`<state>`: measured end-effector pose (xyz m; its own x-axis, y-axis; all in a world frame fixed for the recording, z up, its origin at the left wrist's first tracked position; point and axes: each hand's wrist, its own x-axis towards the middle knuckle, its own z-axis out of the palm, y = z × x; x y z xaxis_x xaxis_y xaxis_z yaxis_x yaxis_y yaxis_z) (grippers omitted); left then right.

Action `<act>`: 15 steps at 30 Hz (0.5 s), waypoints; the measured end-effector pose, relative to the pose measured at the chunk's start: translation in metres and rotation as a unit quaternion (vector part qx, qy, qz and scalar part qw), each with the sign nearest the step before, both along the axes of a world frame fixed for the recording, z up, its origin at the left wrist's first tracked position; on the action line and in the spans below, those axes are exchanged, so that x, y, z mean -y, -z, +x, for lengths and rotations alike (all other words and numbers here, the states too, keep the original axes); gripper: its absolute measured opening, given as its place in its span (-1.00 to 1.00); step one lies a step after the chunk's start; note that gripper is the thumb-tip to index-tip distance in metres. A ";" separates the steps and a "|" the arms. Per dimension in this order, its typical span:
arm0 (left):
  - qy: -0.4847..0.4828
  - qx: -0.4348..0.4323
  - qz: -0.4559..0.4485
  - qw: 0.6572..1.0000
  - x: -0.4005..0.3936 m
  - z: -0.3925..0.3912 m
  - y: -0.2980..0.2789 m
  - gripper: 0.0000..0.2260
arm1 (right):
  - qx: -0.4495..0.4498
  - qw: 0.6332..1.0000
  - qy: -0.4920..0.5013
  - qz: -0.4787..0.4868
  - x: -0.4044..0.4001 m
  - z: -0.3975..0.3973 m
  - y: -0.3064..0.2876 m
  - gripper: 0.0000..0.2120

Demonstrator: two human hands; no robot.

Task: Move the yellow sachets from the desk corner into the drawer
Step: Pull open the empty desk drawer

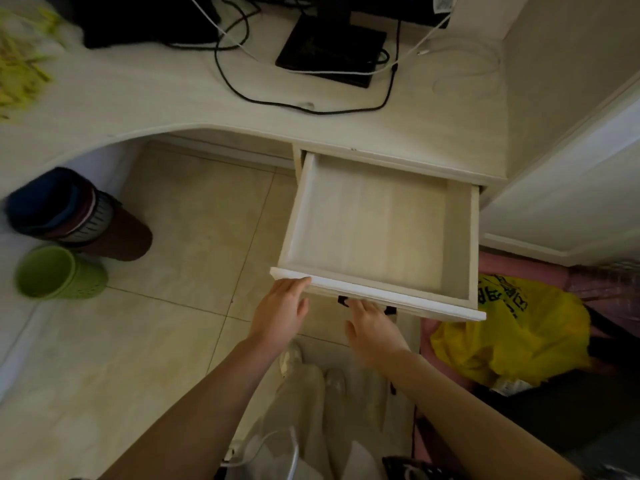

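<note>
A pale wooden drawer (377,292) stands pulled out from under the desk, and nothing lies inside it. A heap of yellow sachets (19,69) lies on the desk's far left corner, blurred. My left hand (282,308) has straight fingers whose tips touch the left end of the drawer's front edge. My right hand (372,327) is just below the front panel, fingers relaxed, its tips at the dark handle (343,300). Neither hand holds anything.
On the desk (173,98) are a black monitor stand (330,46) and black and white cables (311,105). On the floor at left are a stack of dark bins (76,213) and a green bin (59,271). A yellow plastic bag (512,327) lies right of the drawer.
</note>
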<state>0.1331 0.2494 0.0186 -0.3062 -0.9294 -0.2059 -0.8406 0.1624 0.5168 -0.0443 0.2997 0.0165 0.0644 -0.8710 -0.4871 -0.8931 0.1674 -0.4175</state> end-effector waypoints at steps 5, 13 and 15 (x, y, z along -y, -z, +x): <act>-0.103 -0.025 0.016 0.994 -0.019 0.046 -0.023 -0.66 | 0.020 0.998 -0.047 -0.046 0.018 0.038 -0.033 -0.69; -0.284 -0.047 0.022 0.958 -0.030 0.140 -0.042 -0.74 | 0.036 0.989 -0.137 -0.041 0.059 0.141 -0.054 -0.65; -0.324 -0.048 0.030 0.944 -0.027 0.165 -0.046 -0.75 | 0.032 0.987 -0.151 -0.040 0.070 0.173 -0.058 -0.65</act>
